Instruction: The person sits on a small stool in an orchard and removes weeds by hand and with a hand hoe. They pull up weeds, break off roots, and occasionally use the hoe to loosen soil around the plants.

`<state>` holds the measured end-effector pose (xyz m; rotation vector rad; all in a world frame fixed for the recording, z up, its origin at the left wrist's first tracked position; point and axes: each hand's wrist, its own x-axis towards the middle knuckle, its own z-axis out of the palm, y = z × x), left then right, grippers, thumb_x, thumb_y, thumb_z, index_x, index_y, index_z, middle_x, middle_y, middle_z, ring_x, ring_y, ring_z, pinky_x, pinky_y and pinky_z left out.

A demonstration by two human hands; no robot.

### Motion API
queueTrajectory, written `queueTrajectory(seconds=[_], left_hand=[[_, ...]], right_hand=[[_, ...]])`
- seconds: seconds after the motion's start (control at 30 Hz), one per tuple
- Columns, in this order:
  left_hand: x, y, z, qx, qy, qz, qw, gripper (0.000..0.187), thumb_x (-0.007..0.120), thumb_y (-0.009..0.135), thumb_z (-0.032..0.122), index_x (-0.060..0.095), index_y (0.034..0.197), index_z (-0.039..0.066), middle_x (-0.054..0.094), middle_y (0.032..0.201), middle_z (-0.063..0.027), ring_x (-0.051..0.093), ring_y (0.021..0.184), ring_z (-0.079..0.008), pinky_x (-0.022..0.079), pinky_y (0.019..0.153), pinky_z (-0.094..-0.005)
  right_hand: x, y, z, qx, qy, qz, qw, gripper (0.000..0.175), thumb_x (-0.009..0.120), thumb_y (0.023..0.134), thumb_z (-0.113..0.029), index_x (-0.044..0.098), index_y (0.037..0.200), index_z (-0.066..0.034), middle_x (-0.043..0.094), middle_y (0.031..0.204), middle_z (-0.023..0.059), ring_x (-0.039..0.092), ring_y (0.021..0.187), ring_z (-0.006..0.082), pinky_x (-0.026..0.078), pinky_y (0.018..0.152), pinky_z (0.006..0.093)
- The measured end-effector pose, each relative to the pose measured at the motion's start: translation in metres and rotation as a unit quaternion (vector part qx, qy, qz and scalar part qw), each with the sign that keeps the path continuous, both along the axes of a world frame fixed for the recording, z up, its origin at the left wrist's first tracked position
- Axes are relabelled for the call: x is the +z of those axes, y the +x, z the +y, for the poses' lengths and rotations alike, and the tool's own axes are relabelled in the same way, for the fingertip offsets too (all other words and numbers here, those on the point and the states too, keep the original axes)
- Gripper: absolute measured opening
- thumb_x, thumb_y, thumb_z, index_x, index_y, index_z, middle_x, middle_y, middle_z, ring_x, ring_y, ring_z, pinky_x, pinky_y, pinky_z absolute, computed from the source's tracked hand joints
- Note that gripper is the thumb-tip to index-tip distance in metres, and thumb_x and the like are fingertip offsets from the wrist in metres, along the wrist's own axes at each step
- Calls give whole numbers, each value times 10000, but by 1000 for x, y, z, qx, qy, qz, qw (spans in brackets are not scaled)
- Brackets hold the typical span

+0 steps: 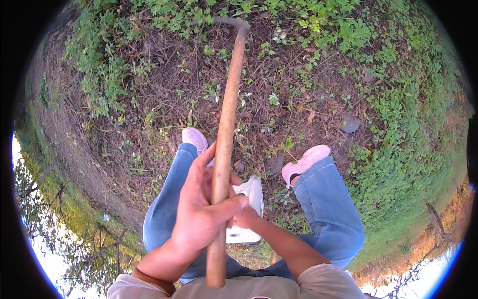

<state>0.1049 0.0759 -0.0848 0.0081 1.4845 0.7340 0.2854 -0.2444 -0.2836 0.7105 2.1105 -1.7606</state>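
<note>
My left hand (pixel 205 209) is closed around the lower part of a long wooden handle (pixel 227 112), its thumb lying across the wood. The handle bears a thin, dark curved metal blade (pixel 229 21), which points left over green leaves at the top of the view; it looks like a sickle or a small hoe. Behind the handle and the left hand, my right hand (pixel 244 217) is at a white plastic container or bag (pixel 255 194) between my legs. Its fingers are mostly hidden, so whether it grips the white thing is unclear.
My feet in pink shoes (pixel 308 160) stand apart on soil covered with dry stems and small weeds. Low leafy plants (pixel 396 138) grow thickly at the right and along the top. A flat grey stone (pixel 351 125) lies beyond the right shoe. Bare branches show at the lower edges.
</note>
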Motion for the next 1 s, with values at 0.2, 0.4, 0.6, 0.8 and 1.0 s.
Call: queueTrajectory(seconds=[0.2, 0.4, 0.6, 0.8, 1.0], left_hand=[[-15, 15, -8, -23, 33, 155, 987, 829, 660, 786, -69, 240, 1493, 36, 524, 1063, -62, 539, 927, -115, 480, 816, -264], [-31, -10, -19, -96, 91, 299, 945, 853, 642, 766, -52, 208, 1497, 13, 541, 1081, -178, 580, 945, -303, 481, 850, -361], [-40, -41, -21, -83, 57, 355, 929, 822, 604, 765, -62, 213, 1487, -8, 513, 1083, -204, 549, 951, -361, 461, 841, -398], [-49, -55, -6, -74, 32, 349, 934, 886, 576, 763, -60, 113, 1513, 33, 473, 1035, -220, 548, 847, -407, 472, 742, -453], [-60, -58, 32, -71, 26, 382, 921, 835, 584, 762, -65, 179, 1490, -10, 486, 1125, -230, 528, 976, -391, 443, 859, -426]], right_hand=[[22, -16, 36, 124, -215, -161, 955, 395, 469, 909, -401, 639, 1120, -114, 698, 967, 108, 626, 927, 270, 360, 987, 362], [75, -7, 33, 8, -203, -209, 957, 397, 557, 874, -368, 599, 1181, -120, 648, 1104, 106, 572, 1054, 253, 373, 987, 351], [123, -19, 73, -135, -183, -230, 946, 434, 654, 829, -324, 592, 1206, -118, 607, 1222, 111, 530, 1177, 231, 392, 985, 350], [152, -31, 121, 42, 64, -150, 986, 399, 620, 864, -280, 586, 1213, -88, 585, 1264, 130, 523, 1196, 277, 387, 1002, 388], [104, -36, 161, -105, -118, -245, 957, 262, 632, 850, -338, 712, 1081, -243, 413, 1428, 131, 457, 1257, 307, 362, 1056, 365]])
